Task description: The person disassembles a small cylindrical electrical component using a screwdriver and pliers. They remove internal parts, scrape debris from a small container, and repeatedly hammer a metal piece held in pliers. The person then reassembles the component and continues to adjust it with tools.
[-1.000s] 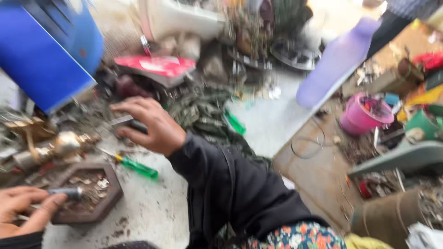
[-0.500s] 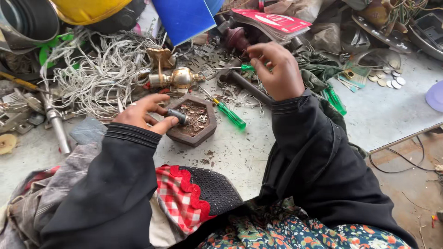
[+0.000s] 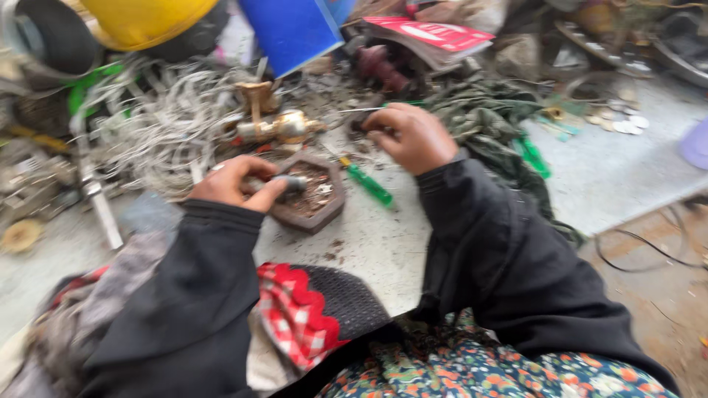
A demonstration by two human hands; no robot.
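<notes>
Near the middle of the cluttered bench, a small grey cylindrical part [image 3: 289,182] is pinched by the left hand [image 3: 232,184] over a hexagonal tray [image 3: 308,193] of rusty bits. Farther right, a thin metal tool [image 3: 361,110] is clasped in the right hand [image 3: 413,136]. A green-handled screwdriver [image 3: 369,184] lies between them; a brass valve [image 3: 284,127] and tangled wire [image 3: 158,125] crowd the far side.

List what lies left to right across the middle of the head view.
Wire tangle → left hand → hexagonal tray → green screwdriver → right hand → coins
</notes>
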